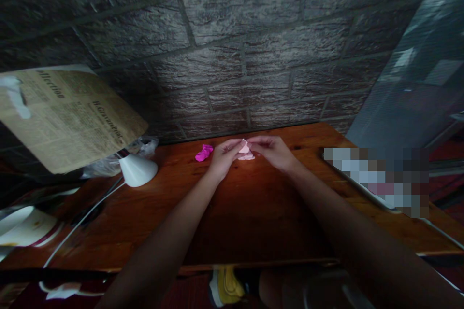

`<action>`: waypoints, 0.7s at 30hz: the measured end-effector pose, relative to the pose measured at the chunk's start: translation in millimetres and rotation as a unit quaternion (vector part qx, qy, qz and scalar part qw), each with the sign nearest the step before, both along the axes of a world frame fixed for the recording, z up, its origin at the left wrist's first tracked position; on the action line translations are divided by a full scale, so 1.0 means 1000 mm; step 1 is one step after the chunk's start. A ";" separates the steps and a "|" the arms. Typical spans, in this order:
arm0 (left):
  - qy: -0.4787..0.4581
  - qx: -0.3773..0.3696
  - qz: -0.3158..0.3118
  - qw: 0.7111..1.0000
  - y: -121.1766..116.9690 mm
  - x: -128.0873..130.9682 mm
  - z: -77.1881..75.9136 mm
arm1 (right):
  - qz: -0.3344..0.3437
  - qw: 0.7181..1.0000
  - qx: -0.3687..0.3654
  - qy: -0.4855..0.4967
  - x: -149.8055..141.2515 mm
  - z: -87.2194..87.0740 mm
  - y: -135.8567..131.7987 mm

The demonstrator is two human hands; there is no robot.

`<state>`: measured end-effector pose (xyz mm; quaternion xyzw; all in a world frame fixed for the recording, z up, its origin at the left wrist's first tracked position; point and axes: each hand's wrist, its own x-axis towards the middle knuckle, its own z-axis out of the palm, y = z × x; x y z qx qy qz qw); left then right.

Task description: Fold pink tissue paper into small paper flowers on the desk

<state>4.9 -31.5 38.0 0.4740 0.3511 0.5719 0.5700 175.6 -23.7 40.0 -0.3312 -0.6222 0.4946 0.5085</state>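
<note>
Both my hands meet over the far middle of a wooden desk [253, 212]. My left hand [224, 154] and my right hand [271, 150] pinch a small pale pink folded piece [245, 148] between their fingertips, just above the desk top. Part of the pale pink piece rests on the wood under the fingers. A bright magenta crumpled piece [204, 153] lies on the desk just left of my left hand, untouched.
A white desk lamp [137, 170] with its thin arm stands at the left, lit on the desk. An old newspaper sheet [68, 116] hangs at the far left. A brick wall [232, 58] backs the desk. A flat blurred device [377, 181] lies at the right.
</note>
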 end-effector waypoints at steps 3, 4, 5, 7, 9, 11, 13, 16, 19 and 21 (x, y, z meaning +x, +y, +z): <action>0.016 0.015 0.000 1.000 0.001 -0.001 -0.001 | 0.007 1.000 -0.029 0.004 -0.001 0.001 -0.002; 0.022 0.020 -0.001 1.000 0.001 -0.001 -0.002 | 0.008 0.999 -0.033 0.000 -0.001 0.002 -0.002; 0.028 0.024 -0.002 0.999 0.001 -0.001 -0.002 | 0.008 0.999 -0.034 -0.005 -0.001 0.002 -0.002; 0.035 0.027 0.000 0.999 0.001 -0.002 -0.002 | 0.007 1.000 -0.027 -0.014 0.000 0.003 -0.002; 0.029 0.024 0.003 0.999 0.001 -0.002 -0.001 | 0.007 1.000 -0.015 -0.019 0.000 0.004 -0.003; 0.013 0.017 0.001 1.000 0.000 -0.002 0.001 | 0.006 1.000 -0.007 -0.021 0.000 0.005 -0.003; -0.007 0.006 -0.001 1.000 0.000 -0.002 0.003 | -0.003 1.000 -0.007 -0.015 -0.001 0.006 -0.003; -0.021 -0.008 0.001 1.000 0.001 -0.002 0.004 | -0.021 1.000 -0.018 0.009 -0.002 0.005 -0.002; -0.009 -0.005 -0.005 1.000 0.001 -0.002 0.003 | -0.025 0.999 -0.023 0.025 -0.003 0.003 -0.001; 0.005 0.003 -0.012 1.000 0.001 -0.002 0.002 | -0.021 0.999 -0.022 0.026 -0.002 0.003 -0.001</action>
